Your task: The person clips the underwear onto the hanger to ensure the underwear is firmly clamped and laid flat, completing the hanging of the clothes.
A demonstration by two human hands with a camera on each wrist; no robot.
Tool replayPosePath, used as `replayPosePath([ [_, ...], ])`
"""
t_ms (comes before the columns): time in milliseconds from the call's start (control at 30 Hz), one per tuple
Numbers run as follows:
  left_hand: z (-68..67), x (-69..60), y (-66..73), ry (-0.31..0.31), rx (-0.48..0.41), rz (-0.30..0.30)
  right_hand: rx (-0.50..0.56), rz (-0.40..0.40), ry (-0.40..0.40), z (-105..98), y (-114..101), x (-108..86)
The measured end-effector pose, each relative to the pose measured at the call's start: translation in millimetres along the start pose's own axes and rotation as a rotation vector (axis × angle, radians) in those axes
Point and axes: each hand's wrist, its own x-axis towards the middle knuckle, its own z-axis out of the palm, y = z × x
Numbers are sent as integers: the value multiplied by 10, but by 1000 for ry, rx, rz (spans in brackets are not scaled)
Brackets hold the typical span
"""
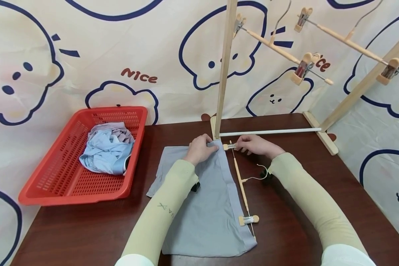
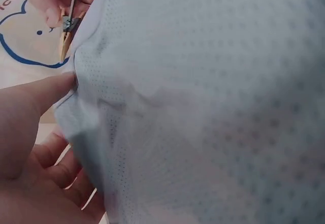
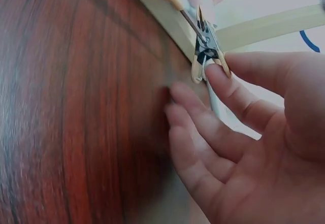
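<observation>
A grey-blue cloth (image 1: 206, 207) lies flat with its straight band edge along a wooden clip hanger (image 1: 241, 181). The lower clip (image 1: 248, 220) overlaps that edge. My left hand (image 1: 200, 149) pinches the cloth's upper corner between thumb and fingers; in the left wrist view the thumb lies on the cloth (image 2: 203, 92) with fingers behind it. My right hand (image 1: 254, 145) pinches the upper clip (image 1: 229, 146) beside the corner. In the right wrist view thumb and index finger are at the handles of the clip (image 3: 207, 43), other fingers loosely bent.
A red basket (image 1: 70, 197) with crumpled clothes (image 1: 104, 147) stands at the left. A wooden rack post (image 1: 223, 74) and white bar (image 1: 269, 132) stand behind the hands. Two clip hangers (image 1: 272, 46) hang at the upper right.
</observation>
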Motion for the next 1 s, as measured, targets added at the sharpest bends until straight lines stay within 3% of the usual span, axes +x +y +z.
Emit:
replayPosePath([
  [300, -2, 2, -9, -7, -28, 29, 253, -13, -62, 19, 6, -10],
  [567, -35, -24, -36, -49, -88, 83, 380, 17, -118, -27, 9, -67],
  [833, -75, -57, -18, -71, -121, 142, 404, 16, -186, -58, 8, -97],
  [1000, -95, -72, -20, -96, -114, 159, 375, 82, -144, -46, -9, -106],
])
